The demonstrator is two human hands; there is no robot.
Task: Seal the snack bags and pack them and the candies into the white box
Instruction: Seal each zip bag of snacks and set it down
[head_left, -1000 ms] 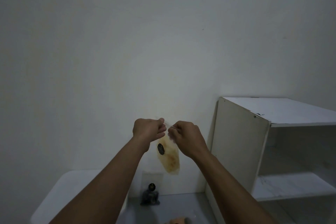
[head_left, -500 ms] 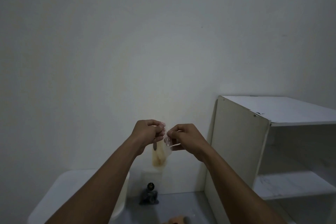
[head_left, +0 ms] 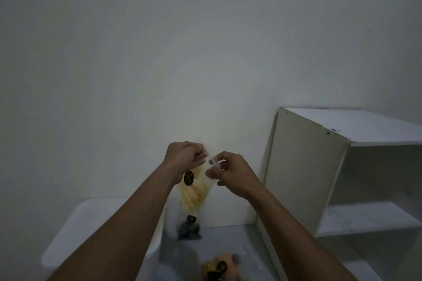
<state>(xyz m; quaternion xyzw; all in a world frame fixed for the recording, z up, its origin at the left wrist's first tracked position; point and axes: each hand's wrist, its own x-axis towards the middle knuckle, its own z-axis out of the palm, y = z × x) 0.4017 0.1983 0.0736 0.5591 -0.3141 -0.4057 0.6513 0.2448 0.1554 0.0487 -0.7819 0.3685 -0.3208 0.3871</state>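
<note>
I hold a clear snack bag (head_left: 194, 191) of pale yellow snacks with a dark round sticker up in front of the wall. My left hand (head_left: 185, 158) pinches the bag's top edge on the left. My right hand (head_left: 230, 172) pinches the same top edge on the right, with the clear plastic stretched between the two hands. A second clear bag (head_left: 189, 227) with dark contents and a dark sticker stands against the wall on the table. The white box (head_left: 96, 223) sits at the lower left, partly behind my left forearm.
An open white shelf unit (head_left: 342, 166) stands at the right against the wall. Another snack bag (head_left: 217, 266) with orange and dark contents lies at the bottom edge, blurred. The grey table surface (head_left: 233, 242) runs between box and shelf.
My hands have moved slightly apart and my view has tilted down a little. The yellow snack bag has turned, hanging wider below my hands, and more of the table shows.
</note>
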